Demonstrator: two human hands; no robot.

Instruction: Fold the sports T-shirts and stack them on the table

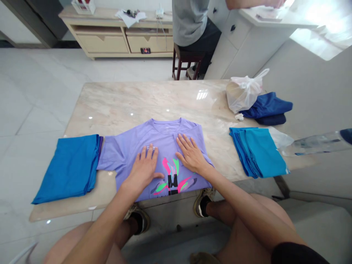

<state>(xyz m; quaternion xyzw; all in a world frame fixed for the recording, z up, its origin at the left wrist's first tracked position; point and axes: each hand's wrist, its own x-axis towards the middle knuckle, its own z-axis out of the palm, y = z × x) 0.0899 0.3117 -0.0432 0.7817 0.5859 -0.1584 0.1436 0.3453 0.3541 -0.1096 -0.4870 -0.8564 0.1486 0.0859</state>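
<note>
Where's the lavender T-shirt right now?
In the head view, the lavender T-shirt lies at the near edge of the table, beneath the left hand and right hand, right of the folded blue fabric.

lilac shirt [165, 143] with pink, green and black print [172, 179], blue folded cloths [73, 165], beige marbled table [154, 99]

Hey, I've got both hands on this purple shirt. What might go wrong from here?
The purple shirt reaches the table's near edge, so it might slip off if pulled toward you. The outstretched sleeve comes right up to the folded blue cloth, so moving it could disturb that pile.
</note>
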